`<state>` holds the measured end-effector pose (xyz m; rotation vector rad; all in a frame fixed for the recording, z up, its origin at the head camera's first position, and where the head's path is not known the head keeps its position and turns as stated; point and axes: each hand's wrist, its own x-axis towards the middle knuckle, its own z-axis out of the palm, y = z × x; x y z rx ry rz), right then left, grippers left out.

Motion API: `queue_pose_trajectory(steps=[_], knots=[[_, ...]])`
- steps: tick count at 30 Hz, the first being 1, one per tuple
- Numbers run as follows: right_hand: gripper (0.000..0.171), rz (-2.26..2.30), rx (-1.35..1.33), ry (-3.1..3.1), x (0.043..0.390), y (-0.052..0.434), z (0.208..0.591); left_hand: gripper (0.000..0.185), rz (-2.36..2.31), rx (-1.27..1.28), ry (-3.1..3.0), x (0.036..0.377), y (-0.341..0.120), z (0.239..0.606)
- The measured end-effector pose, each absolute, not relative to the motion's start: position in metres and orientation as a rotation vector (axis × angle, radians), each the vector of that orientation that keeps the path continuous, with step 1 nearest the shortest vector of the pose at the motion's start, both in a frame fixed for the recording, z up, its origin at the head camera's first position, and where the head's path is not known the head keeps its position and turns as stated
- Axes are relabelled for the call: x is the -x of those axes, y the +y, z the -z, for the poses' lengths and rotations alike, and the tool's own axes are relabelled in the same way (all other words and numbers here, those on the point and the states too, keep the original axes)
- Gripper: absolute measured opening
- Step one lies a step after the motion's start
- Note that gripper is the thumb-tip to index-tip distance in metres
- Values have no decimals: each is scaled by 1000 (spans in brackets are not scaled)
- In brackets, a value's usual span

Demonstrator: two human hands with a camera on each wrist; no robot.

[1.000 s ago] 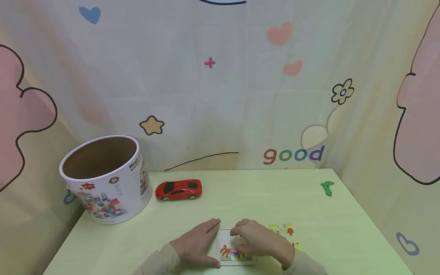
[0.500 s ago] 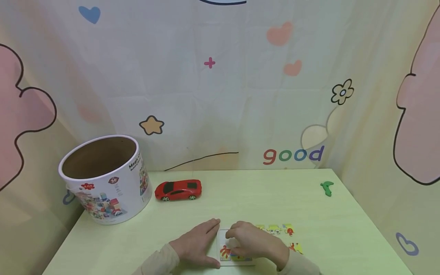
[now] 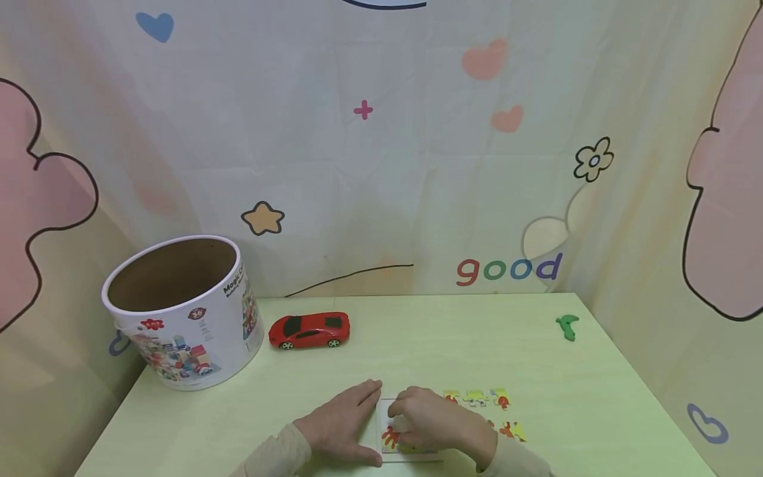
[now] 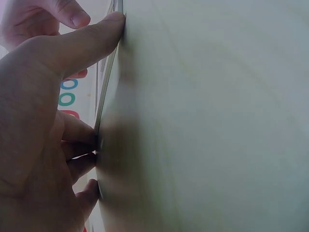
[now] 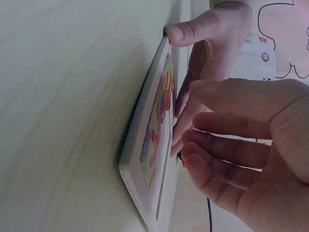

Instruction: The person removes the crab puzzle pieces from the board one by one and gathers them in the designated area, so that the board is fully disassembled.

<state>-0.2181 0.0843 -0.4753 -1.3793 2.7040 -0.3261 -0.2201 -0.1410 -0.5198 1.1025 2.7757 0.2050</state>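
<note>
A small white puzzle tray (image 3: 380, 430) lies at the table's front; picture pieces with a red figure (image 3: 390, 438) fill its near part. My left hand (image 3: 346, 424) rests flat at its left edge, thumb and fingers spread along the frame. Above the tray is my right hand (image 3: 432, 421), its fingers loosely bent and thumb held apart, covering part of the tray. The right wrist view shows nothing between the fingers of that hand (image 5: 231, 145), which stand just off the pieces (image 5: 157, 125) in the tray.
Several yellow-and-red puzzle pieces (image 3: 475, 397) lie right of the tray, with another piece (image 3: 512, 430) closer to the front. A red toy car (image 3: 310, 330) and a large white tub (image 3: 203, 344) stand at back left. A small green toy (image 3: 567, 326) lies back right.
My right hand has shifted slightly left and nearer over the tray, uncovering more of the loose pieces on the right. The left hand has stayed at the tray's edge.
</note>
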Motion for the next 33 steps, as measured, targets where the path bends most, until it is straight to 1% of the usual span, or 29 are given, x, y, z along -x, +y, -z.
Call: queue_pose_trajectory(steps=[7,16,33], knots=[[26,337,1407,2692,219,82,479,110,-222,-1090,2771,220,-141,519],[16,260,1540,2697,220,77,484,109,-226,-1110,2778,219,-142,520],[16,269,1436,2687,216,75,484,110,-232,-1134,2790,219,-141,521]])
